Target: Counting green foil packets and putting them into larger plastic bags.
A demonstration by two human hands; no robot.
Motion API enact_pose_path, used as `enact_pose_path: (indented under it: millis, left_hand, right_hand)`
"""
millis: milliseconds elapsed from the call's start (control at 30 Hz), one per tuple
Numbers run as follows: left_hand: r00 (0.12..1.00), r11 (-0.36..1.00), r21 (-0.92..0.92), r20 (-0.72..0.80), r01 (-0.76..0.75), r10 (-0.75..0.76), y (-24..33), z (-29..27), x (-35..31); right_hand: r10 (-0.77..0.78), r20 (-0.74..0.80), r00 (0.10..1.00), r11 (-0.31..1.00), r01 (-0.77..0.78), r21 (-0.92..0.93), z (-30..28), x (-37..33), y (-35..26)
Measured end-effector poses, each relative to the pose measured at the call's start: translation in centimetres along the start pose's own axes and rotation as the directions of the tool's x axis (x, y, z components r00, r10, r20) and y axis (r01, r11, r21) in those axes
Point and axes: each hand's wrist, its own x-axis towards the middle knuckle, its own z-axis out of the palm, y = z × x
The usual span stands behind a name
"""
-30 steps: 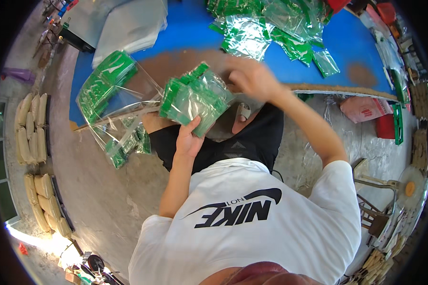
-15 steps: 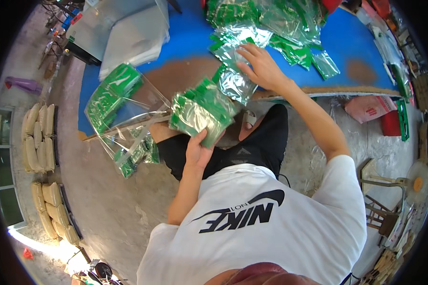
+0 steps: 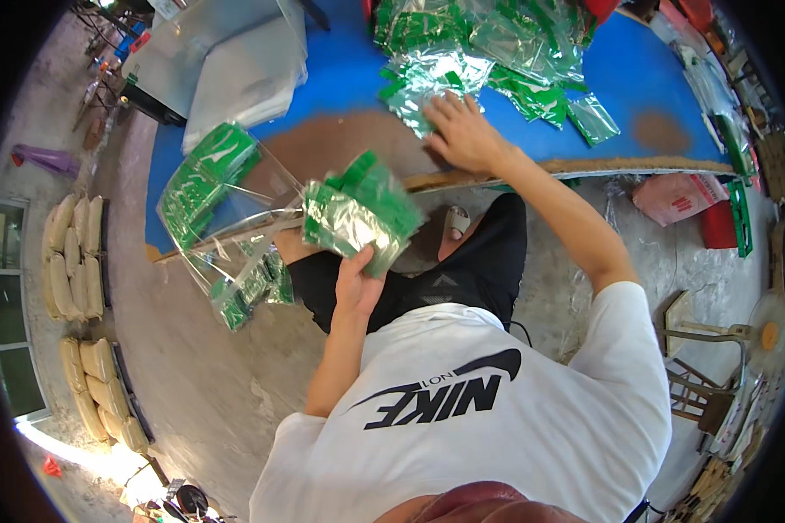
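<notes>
My left hand (image 3: 360,277) grips the lower end of a fanned stack of green-and-clear plastic packets (image 3: 358,213), held above my lap in front of the table edge. My right hand (image 3: 467,132) reaches onto the table, fingers stretched out and spread. Its fingertips are at the near edge of shiny packets (image 3: 432,83) that lie loose there. Behind them is a large heap of the same packets (image 3: 532,39). To the left, a big clear plastic bag (image 3: 275,179) with bundles of green packets (image 3: 209,174) hangs over the table edge.
The blue table (image 3: 340,74) has worn brown patches and a rough front edge. Clear plastic sheets (image 3: 240,87) lie at its back left. At right are a red bucket (image 3: 718,228) with a pink-and-white sack (image 3: 676,199) and a fan (image 3: 767,333). Stacked tan sacks (image 3: 74,253) stand at left.
The shiny packet under my right hand at the table edge is no longer there. My right hand has come slightly nearer, and my left hand with its stack has shifted a little left.
</notes>
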Motion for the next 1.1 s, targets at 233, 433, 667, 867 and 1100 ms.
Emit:
enact_pose_path:
  millis: [233, 433, 667, 867, 1100]
  left_hand:
    - [0.994, 0.999, 0.032, -0.107, -0.018, 0.022, 0.1, -0.6, 1.0]
    - [0.996, 0.99, 0.113, -0.034, -0.082, 0.087, 2.4, -0.9, 0.2]
    - [0.998, 0.982, 0.186, -0.055, -0.031, 0.042, 1.9, -1.9, 1.4]
    - [0.997, 0.999, -0.051, -0.078, -0.017, 0.013, 1.3, -1.7, 1.1]
    - [0.997, 0.996, -0.049, 0.025, 0.07, -0.069, 1.2, 0.6, 1.6]
  right_hand:
    - [-0.19, 0.28, 0.941, 0.907, 0.06, 0.416, -1.5, -0.5, -7.1]
    - [-0.051, 0.004, 0.999, 0.93, 0.047, 0.364, -0.1, 0.5, -6.4]
    - [0.24, -0.26, 0.935, 0.971, -0.227, 0.079, 0.7, 4.8, 4.8]
    - [-0.183, 0.132, 0.974, 0.957, 0.145, 0.253, 0.4, -0.6, -2.9]
    - [0.334, -0.037, 0.942, 0.922, -0.334, -0.197, 0.4, 2.7, 6.5]
